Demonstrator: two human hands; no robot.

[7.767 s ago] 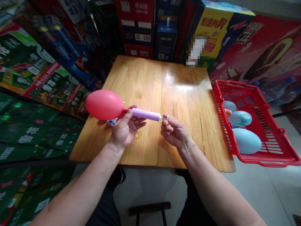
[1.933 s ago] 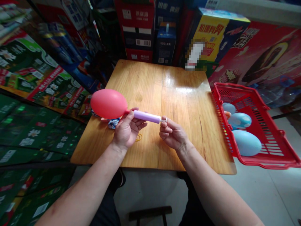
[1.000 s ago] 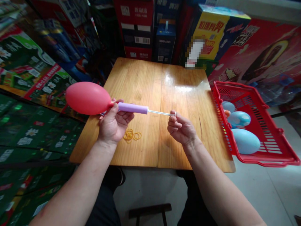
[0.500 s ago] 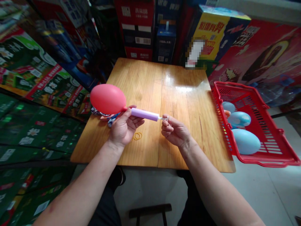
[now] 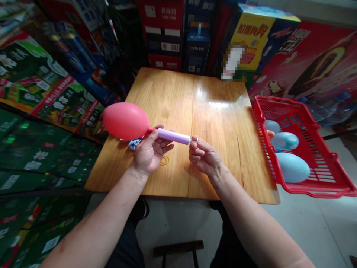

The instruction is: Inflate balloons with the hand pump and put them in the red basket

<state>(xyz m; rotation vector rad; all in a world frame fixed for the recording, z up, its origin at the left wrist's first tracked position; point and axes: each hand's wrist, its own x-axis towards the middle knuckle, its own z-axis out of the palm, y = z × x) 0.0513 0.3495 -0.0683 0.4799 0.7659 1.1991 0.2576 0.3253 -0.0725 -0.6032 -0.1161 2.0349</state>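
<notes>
A partly filled red balloon (image 5: 126, 120) is fitted by its neck over the tip of a purple balloon pump (image 5: 173, 136). My left hand (image 5: 150, 150) pinches the balloon's neck and the pump's tip between thumb and fingers, its other fingers curled loosely below the barrel. At the pump's other end, my right hand (image 5: 205, 154) grips the white handle (image 5: 196, 141), which sits close to the barrel. Beneath the balloon and left hand lie patterned uninflated balloons (image 5: 135, 144), partly hidden. Yellow rubber bands (image 5: 164, 160) rest on the table beside my left hand.
The wooden table (image 5: 223, 156) spans the middle. A red basket (image 5: 325, 149) at its right holds several blue balloons (image 5: 292, 167). Stacked boxes (image 5: 164, 33) stand behind, and green cartons (image 5: 41, 152) line the left side. A dark stool (image 5: 178, 248) is below.
The red balloon has grown larger. My right hand has pushed the pump handle in toward the barrel, moving slightly left. My left hand keeps its hold.
</notes>
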